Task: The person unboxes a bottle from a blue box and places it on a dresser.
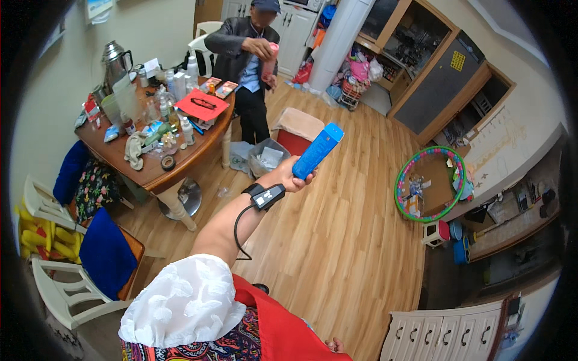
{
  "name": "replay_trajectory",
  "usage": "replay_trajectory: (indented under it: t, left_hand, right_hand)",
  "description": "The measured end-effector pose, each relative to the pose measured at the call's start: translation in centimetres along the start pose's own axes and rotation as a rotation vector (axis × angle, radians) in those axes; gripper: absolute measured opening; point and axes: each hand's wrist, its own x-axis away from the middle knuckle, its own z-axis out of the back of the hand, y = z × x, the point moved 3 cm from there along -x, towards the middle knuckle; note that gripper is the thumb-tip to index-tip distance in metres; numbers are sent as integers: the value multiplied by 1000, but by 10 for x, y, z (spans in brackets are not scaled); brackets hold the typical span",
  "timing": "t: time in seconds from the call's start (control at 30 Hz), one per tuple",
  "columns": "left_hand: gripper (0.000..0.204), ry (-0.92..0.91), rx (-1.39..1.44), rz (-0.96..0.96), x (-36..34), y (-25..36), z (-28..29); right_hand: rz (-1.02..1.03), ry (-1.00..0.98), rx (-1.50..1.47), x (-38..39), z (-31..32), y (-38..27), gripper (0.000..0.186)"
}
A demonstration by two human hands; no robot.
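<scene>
My left hand (291, 176) is stretched out ahead over the floor, its fingers closed round the lower end of a long blue box-shaped container (318, 150). The container tilts up to the right, its light blue end uppermost. A black device (267, 197) with a cable is strapped at my left wrist. Low in the picture, just past the red apron (283, 325), only a few fingertips of my right hand (335, 345) show. The rest of that hand is hidden, so whether it holds anything cannot be told.
At the left, a wooden table (153, 171) is crowded with bottles, a flask and a red sheet. Beyond it, a person (244, 54) holds a pink bottle. Bagged bins (268, 157) stand on the floor. A green-and-pink hoop (398, 180) leans right; blue-cushioned chairs (108, 253) stand left.
</scene>
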Motion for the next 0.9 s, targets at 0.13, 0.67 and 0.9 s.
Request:
replay_trajectory:
  t: [0.13,0.67,0.9]
  left_hand:
    - [31,61,-11,-43,29,-2,-9]
    - [35,299,164,-288,86,81,43]
    - [30,221,220,-265,85,190,51]
  right_hand:
    - [14,84,36,8,-52,-6,45]
    - [-106,68,162,12,-108,-24,40]
    - [-119,76,183,-28,-200,-65,39]
